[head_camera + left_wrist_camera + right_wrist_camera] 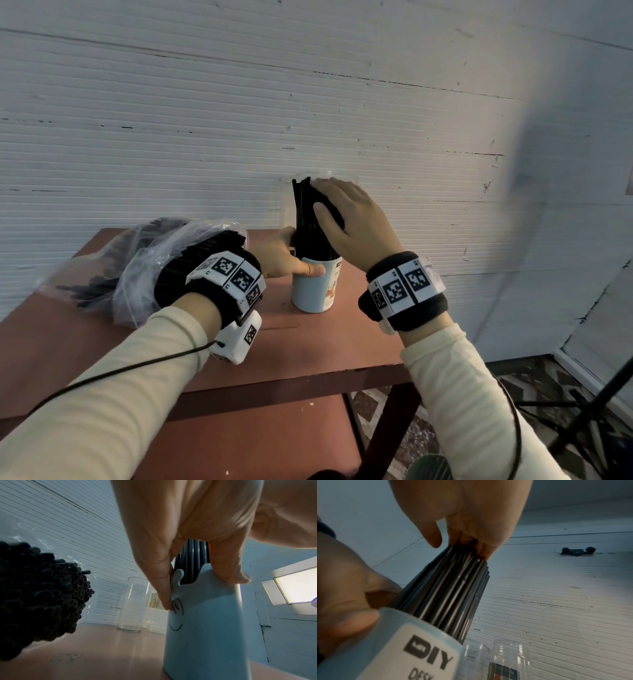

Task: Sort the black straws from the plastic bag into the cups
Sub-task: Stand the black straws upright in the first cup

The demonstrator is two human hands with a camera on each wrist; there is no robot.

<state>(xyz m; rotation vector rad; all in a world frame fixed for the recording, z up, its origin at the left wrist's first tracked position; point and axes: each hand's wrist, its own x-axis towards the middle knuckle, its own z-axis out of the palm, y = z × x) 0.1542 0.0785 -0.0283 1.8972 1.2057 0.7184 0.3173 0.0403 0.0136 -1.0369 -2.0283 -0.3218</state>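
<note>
A pale blue cup (313, 286) (205, 628) (402, 649) stands on the red-brown table (308, 349). A thick bundle of black straws (306, 219) (193, 563) (447, 591) stands upright in it. My left hand (287, 257) (188, 534) grips the cup at its rim, thumb on the near side. My right hand (349, 219) (467, 513) lies over the bundle with straight fingers pressing on the straw tops, thumb beside them. To the left lies the clear plastic bag (161, 246) with many more black straws (34, 595) inside.
Two clear glass cups (132, 604) (154, 615) (511, 655) stand behind the blue cup against the white ribbed wall. The table's front edge runs just below my wrists. A dark tripod (596, 404) stands on the floor at the right.
</note>
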